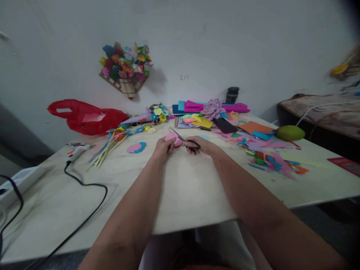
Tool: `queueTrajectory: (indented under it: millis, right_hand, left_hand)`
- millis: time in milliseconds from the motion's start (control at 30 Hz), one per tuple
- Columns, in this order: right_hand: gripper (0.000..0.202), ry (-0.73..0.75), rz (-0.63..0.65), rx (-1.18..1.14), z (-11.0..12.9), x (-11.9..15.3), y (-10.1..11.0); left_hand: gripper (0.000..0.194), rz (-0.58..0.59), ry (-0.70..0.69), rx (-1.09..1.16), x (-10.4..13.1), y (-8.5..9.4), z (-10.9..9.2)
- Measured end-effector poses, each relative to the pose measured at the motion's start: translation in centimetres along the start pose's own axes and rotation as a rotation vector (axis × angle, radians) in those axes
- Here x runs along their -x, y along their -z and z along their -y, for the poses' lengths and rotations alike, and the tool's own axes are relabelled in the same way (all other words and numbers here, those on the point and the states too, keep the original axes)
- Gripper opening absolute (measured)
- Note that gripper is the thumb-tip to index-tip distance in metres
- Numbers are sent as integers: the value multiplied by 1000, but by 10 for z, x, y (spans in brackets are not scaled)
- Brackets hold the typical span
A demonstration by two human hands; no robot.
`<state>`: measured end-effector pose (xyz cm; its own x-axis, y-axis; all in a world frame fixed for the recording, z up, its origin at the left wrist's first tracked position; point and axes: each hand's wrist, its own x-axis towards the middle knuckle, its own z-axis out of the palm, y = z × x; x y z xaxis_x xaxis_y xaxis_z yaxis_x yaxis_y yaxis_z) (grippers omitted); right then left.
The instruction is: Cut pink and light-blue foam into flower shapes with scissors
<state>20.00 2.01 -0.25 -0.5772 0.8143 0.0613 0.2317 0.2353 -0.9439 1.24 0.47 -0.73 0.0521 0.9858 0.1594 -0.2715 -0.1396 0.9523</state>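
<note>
Over the middle of the table, my left hand (165, 147) pinches a small pink piece of craft paper or foam (176, 141). My right hand (201, 144) grips black-handled scissors (194, 142) through the handles. The scissor blades point up and to the left, right beside the pink piece; whether they touch it I cannot tell. To the left of my hands, a pink scalloped disc (135, 147) lies partly over a blue scalloped one (142, 146).
A glue gun (77, 152) with a black cord and a power strip (24, 182) lie left. A red plastic bag (87, 118) and paper flowers (159, 112) stand behind. Right are colored scraps (277, 161), a dark phone (225, 125) and a green mango-like fruit (290, 132).
</note>
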Motion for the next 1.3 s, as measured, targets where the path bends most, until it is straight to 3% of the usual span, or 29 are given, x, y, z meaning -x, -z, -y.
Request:
queueTrajectory:
  millis: [167,300,1300]
  right_hand:
    - [31,-18,1,-1,0,0,0]
    - [32,-21,9,15,2,0,-2]
    - [38,-29,10,44,10,2,-8]
  left_hand:
    - [29,-53,58,47,-1,0,0]
    - [27,-29,73,29,-2,2,2]
    - [24,-24,44,96,-1,1,2]
